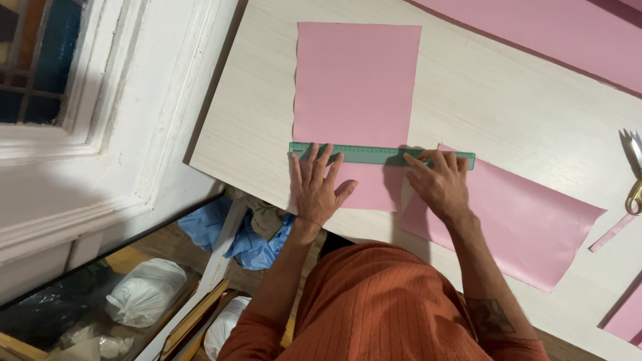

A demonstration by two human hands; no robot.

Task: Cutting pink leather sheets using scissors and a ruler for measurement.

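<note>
A pink paper sheet (356, 87) lies flat on the pale wooden table (508, 107). A green ruler (374, 154) lies across its lower part. My left hand (317, 187) rests flat with fingers spread, its fingertips pressing the ruler's left end. My right hand (439, 182) presses fingertips on the ruler's right part, lying over the edge of a second pink sheet (521, 220). Neither hand holds anything else.
Scissors with a gold handle (634, 194) and a thin pink strip (612, 232) lie at the right edge. More pink paper (568, 30) lies at the far right. A white window frame (120, 100), blue cloth (247, 241) and white bags (144, 291) are to the left, below the table.
</note>
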